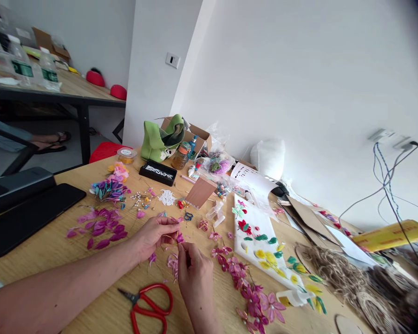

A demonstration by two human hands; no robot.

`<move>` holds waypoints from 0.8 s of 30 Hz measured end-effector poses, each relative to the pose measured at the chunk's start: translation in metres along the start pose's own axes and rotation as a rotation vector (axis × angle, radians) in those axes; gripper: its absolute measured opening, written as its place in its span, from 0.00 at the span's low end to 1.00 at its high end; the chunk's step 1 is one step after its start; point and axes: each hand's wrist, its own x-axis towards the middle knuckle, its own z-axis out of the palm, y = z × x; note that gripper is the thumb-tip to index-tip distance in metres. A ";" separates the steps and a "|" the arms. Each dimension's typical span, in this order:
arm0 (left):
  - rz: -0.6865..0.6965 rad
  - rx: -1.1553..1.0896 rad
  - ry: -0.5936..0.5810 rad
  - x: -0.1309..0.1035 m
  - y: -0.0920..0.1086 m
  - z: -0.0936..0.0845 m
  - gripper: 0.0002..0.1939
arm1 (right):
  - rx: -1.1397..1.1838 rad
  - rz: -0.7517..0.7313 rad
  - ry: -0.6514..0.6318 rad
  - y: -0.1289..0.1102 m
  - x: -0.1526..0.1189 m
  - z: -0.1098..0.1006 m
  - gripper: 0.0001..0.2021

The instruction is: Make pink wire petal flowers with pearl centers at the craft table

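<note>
My left hand [157, 235] pinches a small magenta flower [180, 238] at the middle of the wooden table. Close on its right, my right hand [194, 266] has its fingers pressed together beside the flower; what they grip is too small to make out. Red-handled scissors [152, 304] lie below the hands, blades pointing left. Loose magenta petals [102, 226] are spread to the left. Finished pink flowers [252, 297] lie in a row to the right, near a white foam board [256, 232] with red and yellow flowers.
Behind the hands are a black tray [158, 172], a green bag [162, 137], a jar [181, 155] and a brown card [201, 191]. A black case [31, 213] lies left. Twine [337, 269] sits right. A person's feet show under another table [69, 88].
</note>
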 end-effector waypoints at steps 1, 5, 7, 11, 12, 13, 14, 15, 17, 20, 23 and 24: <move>0.005 0.002 0.005 0.000 0.000 0.000 0.17 | 0.003 -0.006 -0.003 -0.001 0.000 0.000 0.15; 0.031 0.016 0.030 0.000 0.000 0.000 0.19 | 0.020 0.000 -0.019 -0.002 0.000 -0.001 0.14; 0.045 0.025 0.041 0.000 -0.001 0.000 0.18 | 0.023 0.008 -0.030 -0.001 0.000 0.000 0.14; 0.072 0.033 0.061 0.001 0.000 -0.001 0.18 | 0.024 0.058 0.010 -0.002 0.003 -0.004 0.10; 0.080 0.035 0.068 0.001 0.000 -0.002 0.17 | 0.022 0.073 0.043 -0.004 0.004 -0.006 0.10; 0.088 0.038 0.076 0.002 0.000 -0.002 0.17 | 0.022 0.083 0.072 -0.005 0.005 -0.009 0.10; 0.094 0.043 0.087 0.002 0.001 -0.003 0.16 | 0.027 0.082 0.078 -0.008 0.006 -0.012 0.08; 0.101 0.047 0.101 0.002 0.002 -0.003 0.15 | 0.039 0.069 0.049 -0.010 0.006 -0.016 0.07; 0.112 0.056 0.134 0.004 0.003 -0.004 0.14 | 0.087 0.029 -0.149 -0.017 0.006 -0.021 0.09; 0.138 0.050 0.174 0.006 0.004 -0.004 0.14 | 0.082 -0.024 -0.601 -0.026 0.003 -0.021 0.08; 0.164 0.033 0.186 0.007 0.005 -0.005 0.14 | -0.071 -0.037 -0.894 -0.032 0.001 -0.017 0.09; 0.167 0.027 0.187 0.007 0.005 -0.005 0.14 | -0.120 -0.030 -0.946 -0.034 0.001 -0.016 0.09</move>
